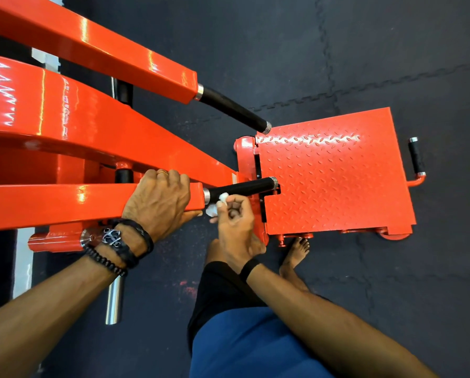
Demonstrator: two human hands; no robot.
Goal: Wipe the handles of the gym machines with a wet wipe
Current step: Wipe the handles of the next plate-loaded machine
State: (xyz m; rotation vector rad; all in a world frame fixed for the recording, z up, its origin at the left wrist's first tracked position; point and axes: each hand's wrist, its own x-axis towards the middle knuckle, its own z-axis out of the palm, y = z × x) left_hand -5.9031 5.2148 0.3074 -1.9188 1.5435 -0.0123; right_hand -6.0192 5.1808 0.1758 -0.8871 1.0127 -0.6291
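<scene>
Underfoot, dark interlocking rubber floor tiles point(364, 64) carry an orange gym machine point(64, 118) with a tread-plate footplate point(334, 173). Left hand point(160, 203) grips the orange lever arm point(51, 205). Right hand point(235, 222), fingers curled, pinches a white wet wipe point(222, 198) against the near black handle point(242, 188).

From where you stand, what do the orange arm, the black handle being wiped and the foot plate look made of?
Orange arm: likely steel under glossy paint, showing sharp reflections. Black handle: matte, probably rubber or foam grip, with shiny metal collars. Foot plate: painted metal, judging by its raised tread pattern.
</scene>
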